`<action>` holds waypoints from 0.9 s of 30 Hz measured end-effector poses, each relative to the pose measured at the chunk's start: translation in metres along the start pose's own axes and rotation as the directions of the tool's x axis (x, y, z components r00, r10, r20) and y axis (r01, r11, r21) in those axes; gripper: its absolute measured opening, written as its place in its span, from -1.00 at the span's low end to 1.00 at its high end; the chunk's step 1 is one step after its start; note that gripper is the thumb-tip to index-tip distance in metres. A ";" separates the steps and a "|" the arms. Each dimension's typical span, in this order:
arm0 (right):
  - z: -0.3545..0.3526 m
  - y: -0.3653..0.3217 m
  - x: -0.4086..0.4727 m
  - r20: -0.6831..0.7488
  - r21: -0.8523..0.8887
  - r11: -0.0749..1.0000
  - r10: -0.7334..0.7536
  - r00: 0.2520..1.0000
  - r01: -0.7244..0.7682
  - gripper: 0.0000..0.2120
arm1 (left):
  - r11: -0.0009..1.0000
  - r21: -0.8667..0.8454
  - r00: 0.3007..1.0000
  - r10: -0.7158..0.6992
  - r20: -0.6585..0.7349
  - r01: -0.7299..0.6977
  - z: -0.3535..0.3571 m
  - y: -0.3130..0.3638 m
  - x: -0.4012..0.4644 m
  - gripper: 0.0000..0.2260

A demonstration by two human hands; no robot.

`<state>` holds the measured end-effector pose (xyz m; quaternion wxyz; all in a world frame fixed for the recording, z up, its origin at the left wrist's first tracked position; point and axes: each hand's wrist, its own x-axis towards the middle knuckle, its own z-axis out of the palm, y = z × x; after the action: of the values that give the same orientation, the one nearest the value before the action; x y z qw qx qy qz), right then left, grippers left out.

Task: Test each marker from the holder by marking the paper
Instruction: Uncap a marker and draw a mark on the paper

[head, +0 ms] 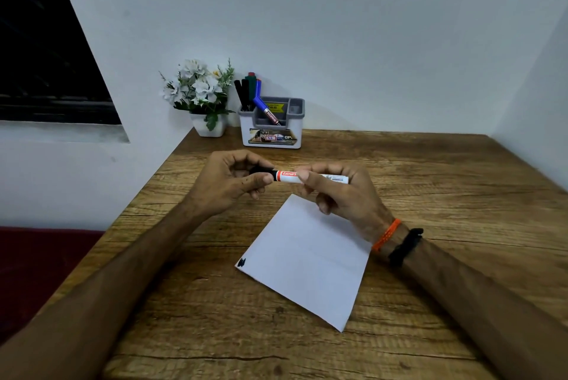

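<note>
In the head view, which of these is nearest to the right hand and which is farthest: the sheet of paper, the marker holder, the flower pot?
1. Sheet of paper: just under the right hand, on the table.
2. Marker holder: beyond the hand, at the wall.
3. Flower pot: farthest, left of the holder.

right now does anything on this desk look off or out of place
One thing: a blue-capped marker lies slanted across the holder's front compartments, while the other markers stand upright in the back-left slot. The paper sits skewed to the table edge. Nothing looks spilled or damaged.
</note>
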<state>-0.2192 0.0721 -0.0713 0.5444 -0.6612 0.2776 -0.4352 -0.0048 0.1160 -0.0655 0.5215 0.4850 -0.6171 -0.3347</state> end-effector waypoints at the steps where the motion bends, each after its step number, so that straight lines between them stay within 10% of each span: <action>1: -0.001 0.000 0.001 0.005 -0.004 1.000 -0.004 1.000 0.004 -0.84 | 1.000 0.002 1.000 -0.003 -0.005 0.003 0.000 0.000 0.000 -0.76; 27: -0.014 0.013 0.008 0.285 -0.479 0.761 -0.337 0.897 0.438 -0.85 | 0.995 -0.015 0.994 -0.100 -0.043 0.100 0.005 0.008 -0.006 -0.77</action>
<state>-0.2264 0.0551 -0.0814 0.2605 -0.8654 0.1929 -0.3822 -0.0113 0.1233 -0.0609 0.5206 0.5192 -0.5782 -0.3537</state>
